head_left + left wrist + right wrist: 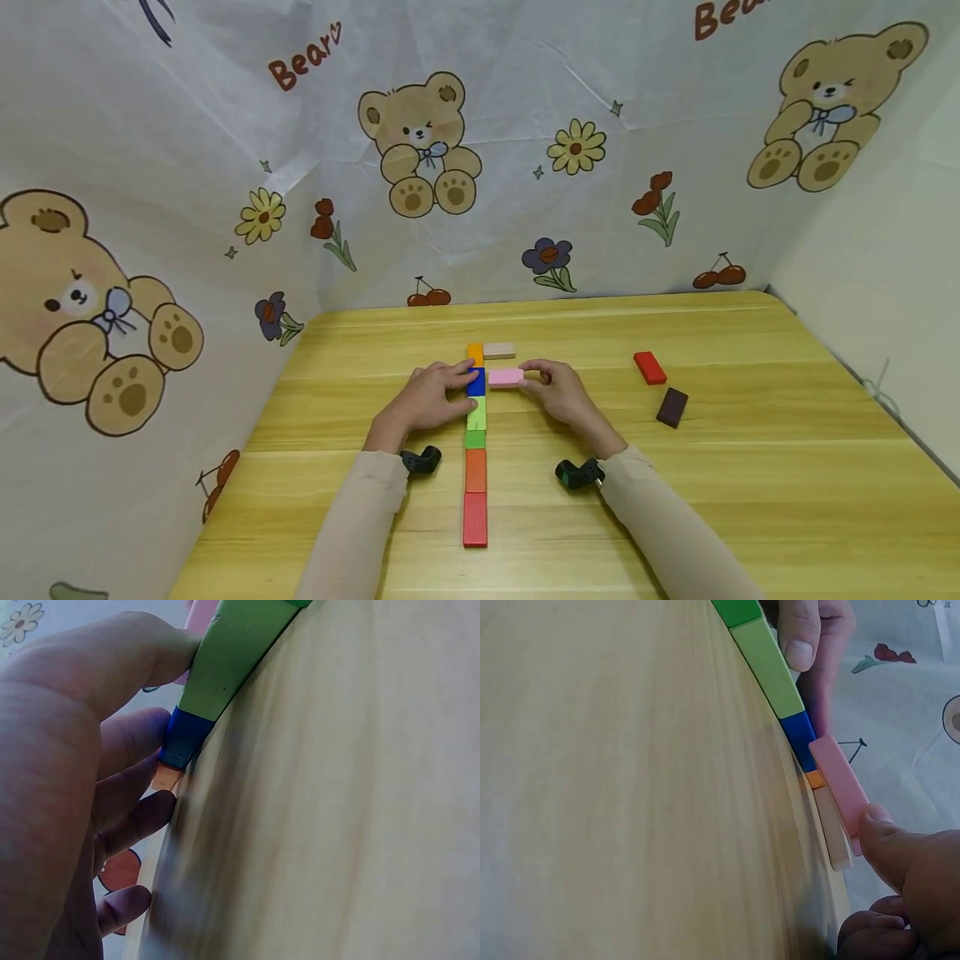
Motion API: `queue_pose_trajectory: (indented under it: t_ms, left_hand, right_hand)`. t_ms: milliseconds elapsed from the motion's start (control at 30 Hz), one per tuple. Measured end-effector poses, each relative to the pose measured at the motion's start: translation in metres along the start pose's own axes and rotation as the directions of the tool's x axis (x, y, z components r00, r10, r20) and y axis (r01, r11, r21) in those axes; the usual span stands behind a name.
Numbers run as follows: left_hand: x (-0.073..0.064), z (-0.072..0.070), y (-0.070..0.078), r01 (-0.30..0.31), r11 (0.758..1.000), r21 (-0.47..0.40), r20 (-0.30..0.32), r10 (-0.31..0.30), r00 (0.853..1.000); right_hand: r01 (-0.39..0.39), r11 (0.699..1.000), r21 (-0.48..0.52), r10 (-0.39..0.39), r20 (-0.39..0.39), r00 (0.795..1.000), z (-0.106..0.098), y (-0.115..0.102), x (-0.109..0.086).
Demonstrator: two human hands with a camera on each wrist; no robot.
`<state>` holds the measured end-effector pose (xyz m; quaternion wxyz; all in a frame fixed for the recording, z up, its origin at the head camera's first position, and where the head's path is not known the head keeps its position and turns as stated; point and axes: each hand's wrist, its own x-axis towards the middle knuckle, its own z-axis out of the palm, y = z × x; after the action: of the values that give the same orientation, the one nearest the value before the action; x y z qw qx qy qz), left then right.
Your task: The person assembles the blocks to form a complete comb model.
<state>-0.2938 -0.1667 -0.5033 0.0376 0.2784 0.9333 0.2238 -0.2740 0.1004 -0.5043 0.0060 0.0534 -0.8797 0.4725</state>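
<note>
A straight row of coloured blocks runs away from me: red [475, 521], orange-red [476, 472], green [476, 439], light green [477, 415], blue [476, 386] and yellow-orange [476, 351] at the far end. My left hand [429, 400] lies along the row's left side, thumb on the light green block and fingertips at the blue and yellow-orange ones. From the right, my right hand [558, 393] pinches a pink block [506, 378] by its right end; its left end is close beside the blue block. Beyond it, a beige block [499, 351] sticks out rightward from the yellow-orange block.
A loose red block [649, 368] and a dark brown block [672, 407] lie on the right part of the wooden table [750, 500]. Behind the table's far edge hangs a white cloth [502, 50] printed with bears and flowers.
</note>
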Motion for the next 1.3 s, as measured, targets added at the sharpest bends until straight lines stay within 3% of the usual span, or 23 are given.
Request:
queue_pose_trajectory:
  t_ms: [300, 800, 1300]
  left_hand:
    - [0.000, -0.001, 0.001, -0.001, 1.000, -0.011, 0.005, 0.001, 1.000]
    - [-0.001, -0.003, 0.002, 0.010, 1.000, -0.010, 0.011, -0.010, 1.000]
    - [-0.001, -0.003, 0.004, 0.022, 1.000, -0.016, 0.017, -0.021, 1.000]
  right_hand:
    - [-0.018, 0.997, -0.073, 0.020, 0.024, 0.999, 0.001, -0.005, -0.001]
    - [-0.020, 0.972, -0.233, 0.021, 0.000, 1.000, 0.007, -0.009, 0.001]
    - [-0.044, 0.964, -0.263, 0.050, 0.014, 0.999, 0.007, -0.013, 0.001]
